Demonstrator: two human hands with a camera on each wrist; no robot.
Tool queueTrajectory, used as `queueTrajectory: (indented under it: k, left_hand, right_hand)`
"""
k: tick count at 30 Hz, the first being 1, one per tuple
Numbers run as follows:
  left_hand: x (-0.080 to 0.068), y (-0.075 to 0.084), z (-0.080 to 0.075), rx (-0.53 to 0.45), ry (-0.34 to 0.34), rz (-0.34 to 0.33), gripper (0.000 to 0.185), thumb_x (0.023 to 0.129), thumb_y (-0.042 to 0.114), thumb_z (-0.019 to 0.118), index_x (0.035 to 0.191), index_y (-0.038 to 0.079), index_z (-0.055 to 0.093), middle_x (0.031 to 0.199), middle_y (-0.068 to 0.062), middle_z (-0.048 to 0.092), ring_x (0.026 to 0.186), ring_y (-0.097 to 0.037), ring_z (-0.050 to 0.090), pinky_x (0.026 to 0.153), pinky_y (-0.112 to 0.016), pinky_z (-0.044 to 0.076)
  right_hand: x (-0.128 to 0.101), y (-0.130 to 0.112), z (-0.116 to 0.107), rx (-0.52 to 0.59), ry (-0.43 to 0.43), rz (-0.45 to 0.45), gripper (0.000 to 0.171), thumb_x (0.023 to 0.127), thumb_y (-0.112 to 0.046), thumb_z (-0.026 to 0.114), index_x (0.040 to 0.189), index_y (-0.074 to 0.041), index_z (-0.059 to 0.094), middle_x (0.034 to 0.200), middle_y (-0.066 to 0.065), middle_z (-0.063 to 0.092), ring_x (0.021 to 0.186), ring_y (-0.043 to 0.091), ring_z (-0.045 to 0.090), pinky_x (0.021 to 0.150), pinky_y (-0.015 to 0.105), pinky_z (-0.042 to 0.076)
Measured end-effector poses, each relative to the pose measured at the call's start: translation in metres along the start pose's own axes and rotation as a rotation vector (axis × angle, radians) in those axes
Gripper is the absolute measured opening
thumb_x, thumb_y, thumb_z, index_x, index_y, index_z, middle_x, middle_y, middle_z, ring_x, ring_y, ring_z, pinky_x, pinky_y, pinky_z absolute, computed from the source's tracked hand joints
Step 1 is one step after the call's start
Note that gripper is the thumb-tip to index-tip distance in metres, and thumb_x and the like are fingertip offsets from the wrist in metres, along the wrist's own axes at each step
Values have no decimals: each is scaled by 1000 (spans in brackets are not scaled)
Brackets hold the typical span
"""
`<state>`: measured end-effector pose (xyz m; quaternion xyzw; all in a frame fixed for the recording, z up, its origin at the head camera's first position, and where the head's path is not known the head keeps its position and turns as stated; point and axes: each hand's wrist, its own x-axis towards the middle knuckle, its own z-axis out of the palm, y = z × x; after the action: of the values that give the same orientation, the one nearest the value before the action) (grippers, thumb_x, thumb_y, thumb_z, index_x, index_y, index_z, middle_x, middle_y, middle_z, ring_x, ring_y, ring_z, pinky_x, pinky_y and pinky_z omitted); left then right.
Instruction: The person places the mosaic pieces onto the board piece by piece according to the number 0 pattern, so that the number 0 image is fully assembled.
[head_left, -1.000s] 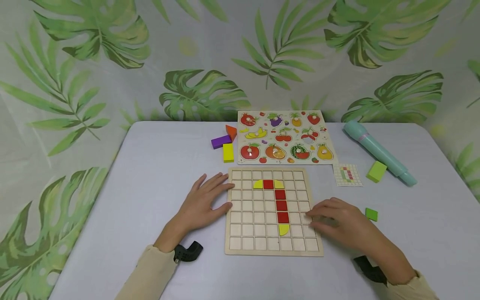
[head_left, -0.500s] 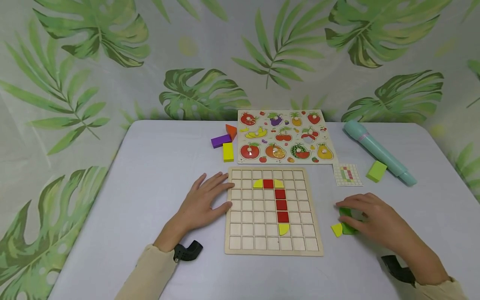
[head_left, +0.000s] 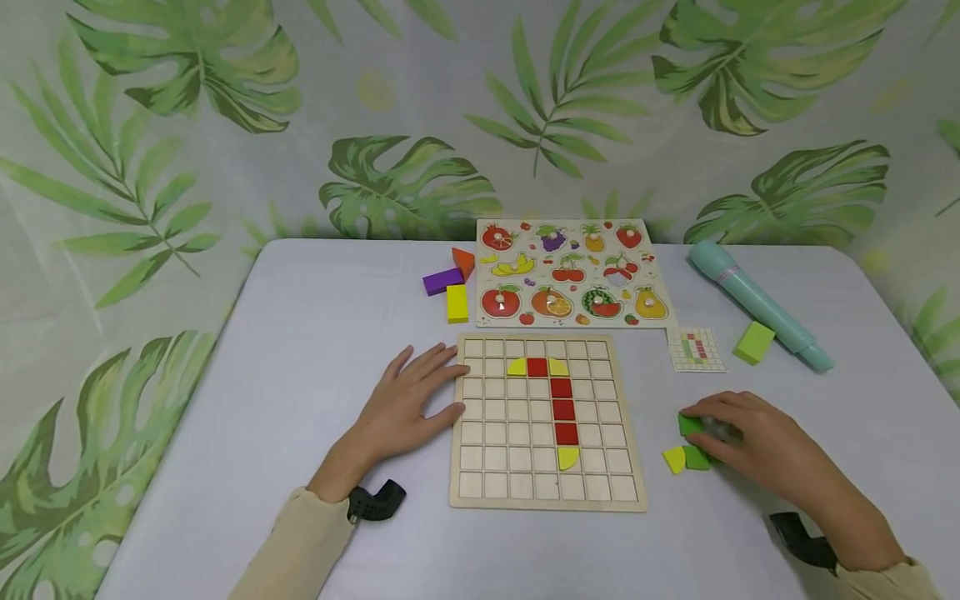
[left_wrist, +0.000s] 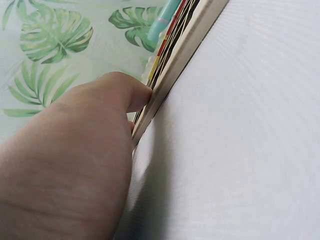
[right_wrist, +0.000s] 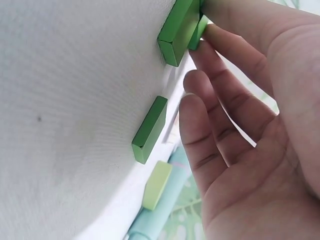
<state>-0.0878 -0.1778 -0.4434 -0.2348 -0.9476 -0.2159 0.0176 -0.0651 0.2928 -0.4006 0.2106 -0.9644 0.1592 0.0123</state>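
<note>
My left hand [head_left: 411,408] lies with extended fingers against the left edge of the wooden grid board [head_left: 495,485]. In the left wrist view its thumb [left_wrist: 137,95] touches the board's side. Red square tiles [head_left: 562,410] and yellow rounded tiles [head_left: 568,458] form a hook shape on the grid. Right of the board, my right hand [head_left: 765,437] pinches a green tile [head_left: 690,425] between thumb and index finger. Just below lie another green tile [head_left: 697,457] and a yellow tile [head_left: 674,460]. A further green tile [right_wrist: 150,131] shows beneath the hand in the right wrist view.
A fruit puzzle board [head_left: 573,287] lies behind the grid board, with a small pattern card [head_left: 697,350] at its corner. Farther right are a light green block [head_left: 753,343] and a teal microphone-shaped object [head_left: 757,304]. Purple [head_left: 442,282], yellow [head_left: 457,304] and orange blocks [head_left: 462,263] sit back left.
My right hand has moved right from the grid board's edge to the loose tiles and taken hold of a green one. The left hand stays in place.
</note>
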Motion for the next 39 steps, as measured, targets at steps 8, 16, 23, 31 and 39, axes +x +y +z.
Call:
queueTrajectory:
  k: [8,16,23,31,39]
  left_hand:
    - [1,-1,1,6,7,5,52,99,46,62,146,24,59,163,-1,43,155,-19,31,130,-52,12]
    - [1,-2,1,4,15,15,52,99,45,63,146,24,59,162,-1,44,155,-20,32,130,-53,13]
    - [0,-2,1,0,18,20,52,98,45,63,145,24,60,162,-2,44,155,-20,33,129,-53,13]
    - [0,-1,1,2,11,13,52,98,46,63,145,24,60,162,-2,44,155,-20,32,129,-53,13]
    - [0,-1,1,-3,8,9,52,99,46,63,145,24,59,163,-2,44,155,-20,31,130,-53,12]
  right_hand:
    - [5,-11,3,-3,56,-60,35,77,-19,91,110,-22,79,109,-2,74,100,20,66,80,42,58]
    - [15,-33,6,41,35,-78,33,81,-28,89,113,-26,78,112,-9,72,102,15,64,83,43,59]
    - [24,-53,10,77,11,-125,33,82,-26,88,114,-25,78,111,-13,70,105,12,65,84,41,60]
    - [34,-74,14,110,9,-179,33,80,-27,90,111,-25,79,108,-15,70,104,8,63,84,37,61]
    - [41,-92,22,139,-41,-188,32,81,-31,89,111,-27,79,108,-16,67,103,6,61,85,33,61]
